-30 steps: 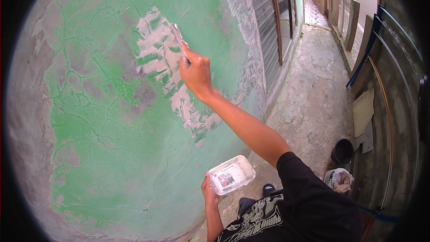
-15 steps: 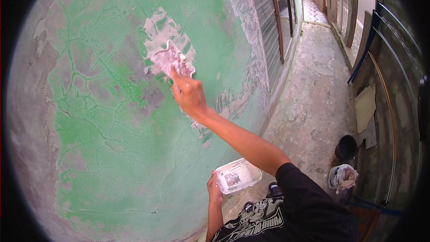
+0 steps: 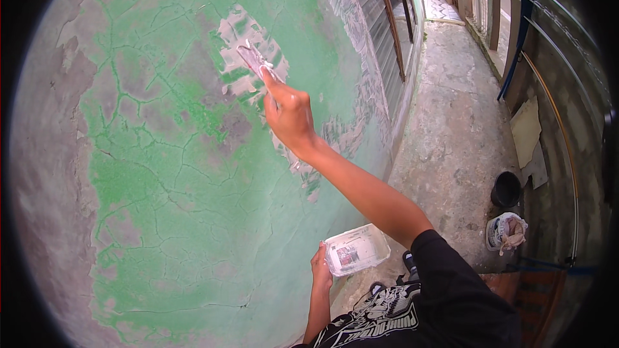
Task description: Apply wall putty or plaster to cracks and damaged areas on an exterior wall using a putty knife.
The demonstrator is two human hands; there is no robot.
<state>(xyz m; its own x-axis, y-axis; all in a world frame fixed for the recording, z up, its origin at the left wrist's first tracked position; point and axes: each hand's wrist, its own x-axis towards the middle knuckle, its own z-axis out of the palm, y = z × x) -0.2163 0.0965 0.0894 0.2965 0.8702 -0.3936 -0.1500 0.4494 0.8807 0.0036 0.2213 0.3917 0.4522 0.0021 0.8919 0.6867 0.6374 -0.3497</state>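
A putty knife [image 3: 252, 57] smeared with whitish filler is gripped in my right hand [image 3: 290, 119], its blade turned nearly edge-on against the wall. Pale streaks of filler [image 3: 238, 29] lie around the blade on the cracked green wall [image 3: 167, 219]. Lower down, my left hand [image 3: 320, 267] holds a shallow clear plastic tub [image 3: 371, 245] by its left rim. Whitish filler coats the inside of the tub. My fingers on the knife's handle are closed, and they hide most of it.
On the right a concrete walkway [image 3: 445, 116] runs alongside the wall. A black bucket [image 3: 505, 189] and a white pail [image 3: 496, 232] with a crumpled bag stand at its right side. A louvred window [image 3: 374, 13] is set into the wall farther along.
The putty knife's blade has tilted from broadside to nearly edge-on, over the filler patch. My right hand is slightly right in the picture; the tub still sits in my left hand.
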